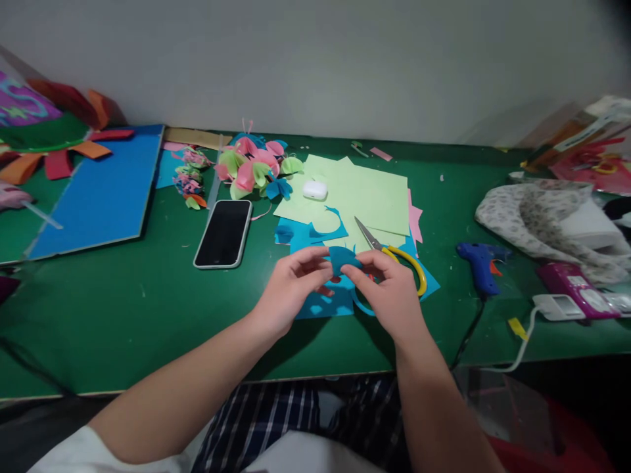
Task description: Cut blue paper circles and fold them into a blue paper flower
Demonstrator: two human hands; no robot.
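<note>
Between both hands is a small blue paper piece (342,258) with a rounded edge. My left hand (296,282) pinches its left side between thumb and fingers. On its right side, the thumb and fingers of my right hand (389,289) are closed on the same paper. Beneath the hands lie blue paper sheets (320,305) with cut-out curves. Scissors (372,238) with yellow handles rest just behind my right hand, partly covered by it. Pale green paper sheets (377,197) are spread farther back, with a white earbud case (315,190) on top.
A phone (224,233) lies left of the hands. Behind it sit paper petals (256,164) in pink, green and blue. At the left are a blue board (108,190) and a decorated cone (39,112). A blue glue gun (480,266) and a patterned cloth pouch (532,217) are at the right.
</note>
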